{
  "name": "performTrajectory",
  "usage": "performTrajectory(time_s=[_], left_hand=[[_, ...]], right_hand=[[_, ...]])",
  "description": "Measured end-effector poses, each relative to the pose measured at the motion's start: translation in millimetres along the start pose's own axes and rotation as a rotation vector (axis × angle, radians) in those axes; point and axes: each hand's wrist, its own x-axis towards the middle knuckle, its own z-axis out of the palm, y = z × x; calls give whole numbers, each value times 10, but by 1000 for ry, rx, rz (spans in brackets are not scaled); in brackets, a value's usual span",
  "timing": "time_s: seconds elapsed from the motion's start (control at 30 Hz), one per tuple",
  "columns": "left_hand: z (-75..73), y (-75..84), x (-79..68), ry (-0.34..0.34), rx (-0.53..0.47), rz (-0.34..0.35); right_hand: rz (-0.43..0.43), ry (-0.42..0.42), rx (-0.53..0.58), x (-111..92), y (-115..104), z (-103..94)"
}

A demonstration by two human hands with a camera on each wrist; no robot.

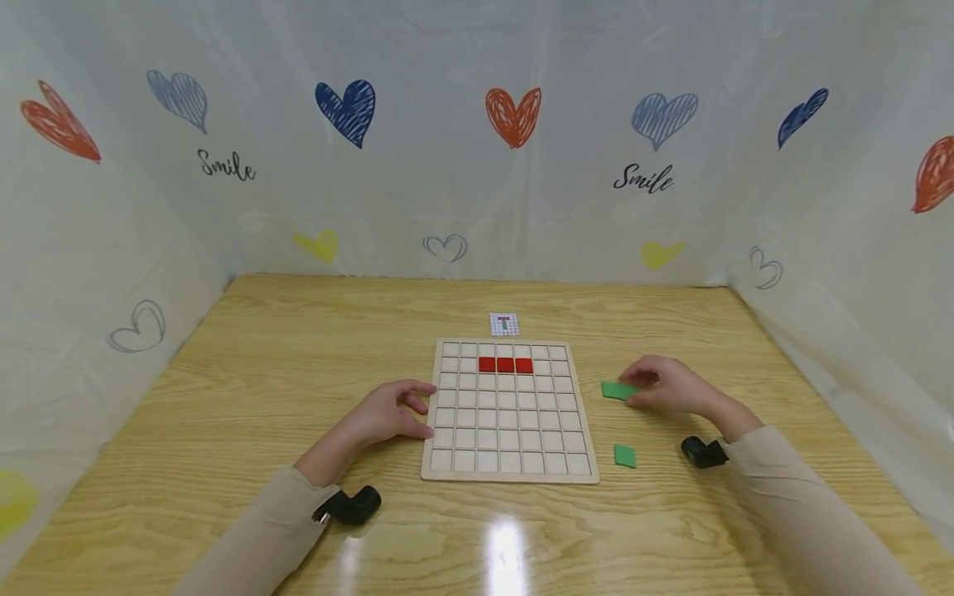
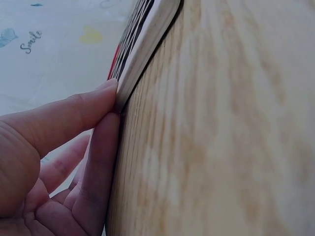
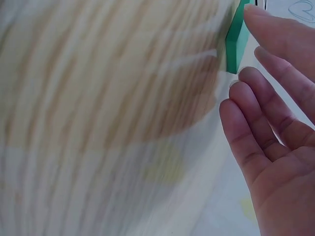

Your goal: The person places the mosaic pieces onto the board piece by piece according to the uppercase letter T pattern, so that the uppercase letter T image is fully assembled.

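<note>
A light wooden grid board (image 1: 510, 473) lies mid-table with three red tiles (image 1: 505, 365) side by side in its second row from the top. At its left edge, my left hand (image 1: 391, 410) rests with thumb and fingertips against the rim; the left wrist view shows the thumb (image 2: 74, 113) on that edge. To the board's right, my right hand (image 1: 667, 387) pinches the right end of a green piece (image 1: 615, 390) between thumb and fingers. In the right wrist view the green piece (image 3: 237, 42) shows edge-on beside the thumb. Another green tile (image 1: 624, 456) lies nearer me.
Behind the board lies a small card (image 1: 503, 324) printed with a red and green T on a grid. A white curtain (image 1: 447, 190) with hearts and "Smile" lettering encloses the wooden table (image 1: 335, 331) at the back and sides. Black wrist mounts (image 1: 358, 505) sit at both sleeves.
</note>
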Motion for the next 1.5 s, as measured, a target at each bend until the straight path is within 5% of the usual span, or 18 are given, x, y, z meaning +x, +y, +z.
performTrajectory(time_s=[0.6, 1.5], left_hand=[[-11, 16, 14, 5, 7, -13], [3, 41, -19, 1, 1, 2]], right_hand=[[-11, -57, 40, 25, 72, -15], [12, -27, -4, 78, 75, -20]])
